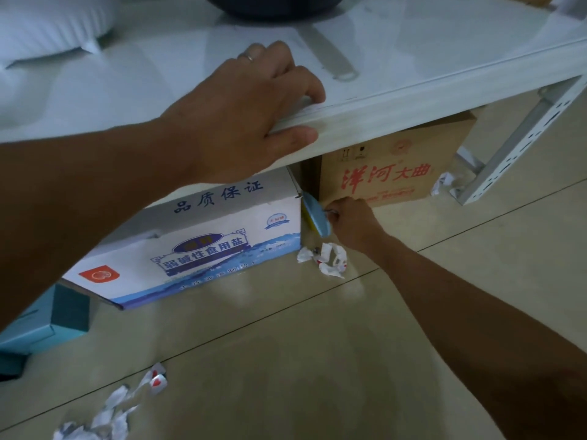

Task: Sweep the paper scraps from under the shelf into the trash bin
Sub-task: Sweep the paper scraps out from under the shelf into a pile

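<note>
Task judged partly done; no trash bin in view.

Left hand (pixel 254 122) laid flat over front edge of shelf (pixel 413 100), thumb on the edge face, fingers spread and gripping nothing else; apparently bracing.

Right hand (pixel 349 217) reached low to the floor (pixel 413 312), fingers closed round the handle of a brush (pixel 316 217), blue head with yellow bristles, set in the gap between salt box (pixel 206 249) and brown box (pixel 390 173) under the shelf.

Scraps in three places:
- small cluster (pixel 327 260) on floor just below the brush and beside the wrist, at the salt box's corner, clear of the shelf edge;
- larger pile (pixel 111 411) near the floor's lower left, well apart from the brush;
- one piece (pixel 443 182) beside the brown box, near the shelf leg (pixel 508 147), untouched by the look of it.

Left to do: draw out remaining scraps, gather all, move to bin.
</note>
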A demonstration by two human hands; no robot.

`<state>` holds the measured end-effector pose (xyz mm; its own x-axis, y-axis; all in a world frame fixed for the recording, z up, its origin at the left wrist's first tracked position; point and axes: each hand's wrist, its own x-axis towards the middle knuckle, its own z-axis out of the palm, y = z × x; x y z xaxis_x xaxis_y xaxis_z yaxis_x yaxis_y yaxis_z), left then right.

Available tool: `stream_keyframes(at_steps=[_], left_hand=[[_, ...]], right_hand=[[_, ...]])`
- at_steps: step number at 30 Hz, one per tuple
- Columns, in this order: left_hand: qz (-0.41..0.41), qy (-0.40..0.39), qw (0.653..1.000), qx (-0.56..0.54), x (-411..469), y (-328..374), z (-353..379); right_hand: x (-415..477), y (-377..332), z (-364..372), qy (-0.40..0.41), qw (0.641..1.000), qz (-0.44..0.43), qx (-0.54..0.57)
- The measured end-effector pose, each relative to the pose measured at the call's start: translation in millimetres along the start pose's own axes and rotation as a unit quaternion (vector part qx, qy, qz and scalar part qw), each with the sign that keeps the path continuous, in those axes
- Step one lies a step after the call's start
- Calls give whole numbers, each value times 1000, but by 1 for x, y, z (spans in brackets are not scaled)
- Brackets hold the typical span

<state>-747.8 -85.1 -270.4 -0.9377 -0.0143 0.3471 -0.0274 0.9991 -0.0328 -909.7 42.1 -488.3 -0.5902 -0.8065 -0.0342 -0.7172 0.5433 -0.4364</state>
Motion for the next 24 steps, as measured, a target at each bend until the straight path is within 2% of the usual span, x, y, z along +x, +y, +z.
stream_keyframes(at_steps=[3, 4, 7, 10, 13, 15, 17, 20, 22, 24], left_hand=[[0, 0, 1000, 2, 0, 0, 1], [-1, 3, 1000, 4, 1, -1, 2], [3, 14, 1000, 2, 1, -2, 4], [6, 10, 1000, 5, 1, -1, 3], [5, -2, 1000, 8, -1, -1, 0], [2, -9, 1000, 14, -1, 1, -1], [1, -13, 1000, 20, -2, 1, -2], [5, -14, 1000, 23, 2, 7, -5], [9, -19, 999, 33, 8, 12, -8], [0, -24, 999, 38, 2, 8, -7]], right_hand=[[-29, 12, -7, -68, 996, -18, -60], [-43, 16, -14, -67, 997, -22, -43], [-76, 25, -39, -8, 999, -24, 23], [-77, 26, -38, 29, 996, -18, -85], [-75, 8, -22, -55, 977, -14, -207], [-87, -6, -14, -123, 965, -39, -228], [-106, -14, -12, -145, 956, -92, -239], [-118, -13, -18, -115, 948, -122, -269], [-113, -10, -20, -77, 955, -94, -272], [-105, -19, -11, -82, 962, -65, -252]])
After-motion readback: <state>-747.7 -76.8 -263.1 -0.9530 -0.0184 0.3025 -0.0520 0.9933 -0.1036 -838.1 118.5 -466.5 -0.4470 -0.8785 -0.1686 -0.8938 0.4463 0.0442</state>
